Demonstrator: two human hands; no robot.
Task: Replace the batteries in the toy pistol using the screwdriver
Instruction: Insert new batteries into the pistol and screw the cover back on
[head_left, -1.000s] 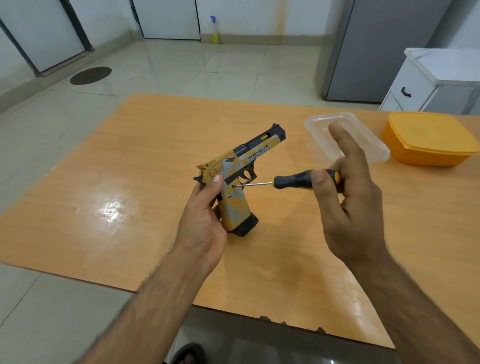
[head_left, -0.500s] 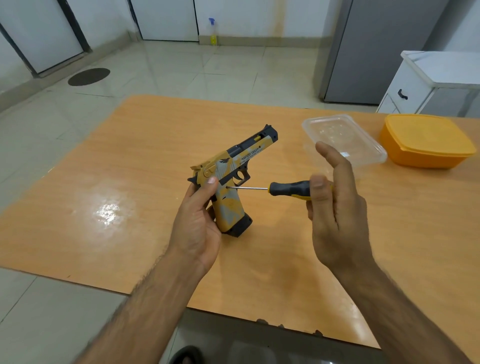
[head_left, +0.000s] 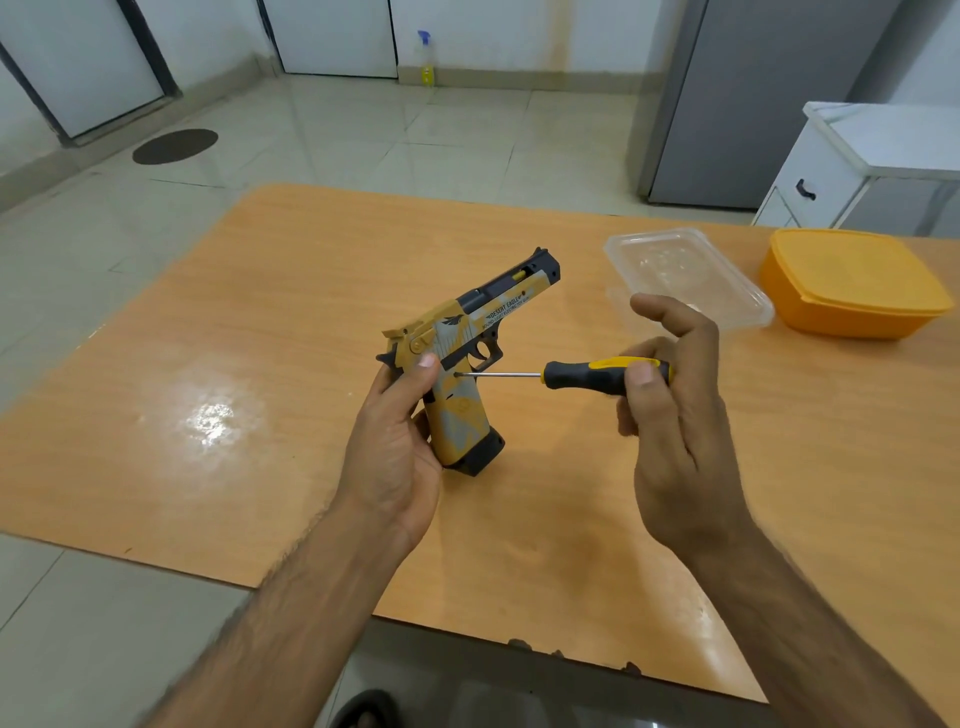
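The yellow, grey and black toy pistol stands upright over the orange table, its barrel pointing up and to the right. My left hand grips its handle from behind, thumb lying on the side. My right hand pinches the black and yellow handle of the screwdriver between thumb and fingers, the index finger lifted. The thin metal shaft lies level, and its tip touches the pistol's grip just under the trigger guard.
A clear plastic container lies on the table behind my right hand, with a closed orange box to its right. A white cabinet and a grey fridge stand beyond the table's far right corner.
My right fingers have shifted along the screwdriver handle, with the index finger curling lower. The pistol and the tip stay together, barely moved on the table.
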